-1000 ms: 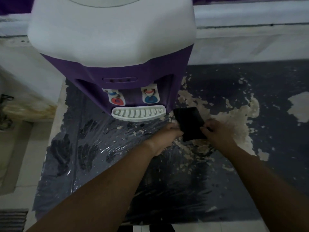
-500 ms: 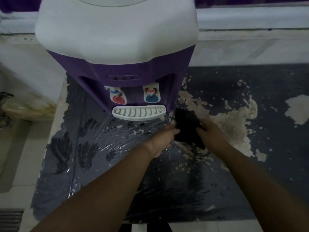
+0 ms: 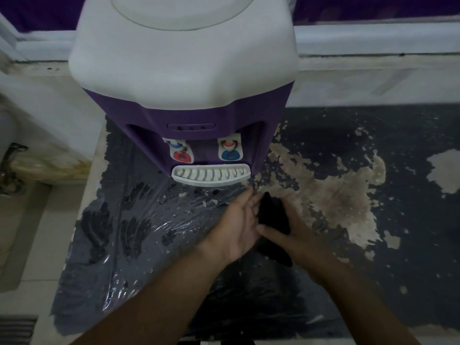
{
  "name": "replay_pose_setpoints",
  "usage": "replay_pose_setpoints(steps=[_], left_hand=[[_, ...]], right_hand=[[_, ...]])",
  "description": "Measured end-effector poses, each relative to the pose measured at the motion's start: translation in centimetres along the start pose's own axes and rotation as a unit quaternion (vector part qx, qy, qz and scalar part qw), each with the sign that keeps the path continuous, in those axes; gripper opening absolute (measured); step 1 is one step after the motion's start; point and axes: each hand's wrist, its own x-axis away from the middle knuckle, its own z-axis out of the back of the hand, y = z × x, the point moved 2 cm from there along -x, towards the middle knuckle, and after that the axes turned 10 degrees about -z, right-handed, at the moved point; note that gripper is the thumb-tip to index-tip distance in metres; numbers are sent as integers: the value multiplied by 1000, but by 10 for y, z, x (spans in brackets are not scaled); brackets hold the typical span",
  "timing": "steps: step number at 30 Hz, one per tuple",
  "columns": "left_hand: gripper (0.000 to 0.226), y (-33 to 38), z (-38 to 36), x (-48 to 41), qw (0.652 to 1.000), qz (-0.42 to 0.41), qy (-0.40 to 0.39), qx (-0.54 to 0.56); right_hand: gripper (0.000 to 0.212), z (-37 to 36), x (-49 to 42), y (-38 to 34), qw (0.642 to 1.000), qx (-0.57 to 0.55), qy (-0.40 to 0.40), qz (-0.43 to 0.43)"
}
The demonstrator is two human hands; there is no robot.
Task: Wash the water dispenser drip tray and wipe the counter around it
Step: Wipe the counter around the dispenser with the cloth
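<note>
Peeling counter [image 3: 410,135]; both hands [image 3: 239,225] clasp a black cloth [image 3: 272,215], just right-front of the tray [image 3: 210,175]; left hand nearer.

Water dispenser [image 3: 184,78] blocking the whole rear middle of the surface [image 3: 410,220], its white top overhanging the taps. Drip tray [image 3: 211,174] jutting forward at its foot, just beyond the left hand [image 3: 240,226]. Both hands and a dark cloth [image 3: 272,220] filling the gap straight ahead of the tray's right corner, right hand [image 3: 296,236] pressed against the cloth. Open passage to the right across the flaking dark surface, back to the wall. Open too on the left over the wet, shiny sheet [image 3: 112,232]. Left edge bounded by a pale ledge [image 3: 49,155], with a sink basin [image 3: 15,220] below it.
</note>
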Motion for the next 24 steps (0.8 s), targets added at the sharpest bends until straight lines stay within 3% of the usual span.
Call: replay_pose_setpoints(steps=[2,5,7,9,12,14,15,17,18,21,24], left_hand=[[60,5,4,4,1000,-13,-17,-2],[46,27,41,8,997,-51,-8,-53],[27,48,79,14,974,-117,56,-188],[18,71,127,31,891,-209,157,-370],[33,102,209,69,717,-273,233,-598],[64,111,264,85,592,-198,246,-742],[76,110,285,92,553,-138,247,-783],[81,99,312,99,512,-32,230,-827],[81,94,321,102,494,-31,216,-841],[80,91,327,108,471,-103,202,-853],[69,88,338,114,477,-186,196,-836]], right_hand=[[76,-8,-4,4,999,27,22,24],[67,-4,-20,2,992,57,100,52],[62,6,-32,0,982,87,149,76],[55,17,-43,-2,968,98,210,94],[45,28,-58,3,947,109,283,102],[42,27,-71,13,938,140,301,101],[42,23,-76,17,934,159,305,96],[50,12,-87,28,922,220,305,88],[55,5,-91,34,908,271,308,87],[59,-14,-97,41,854,375,346,101],[57,-48,-100,43,859,335,378,85]])
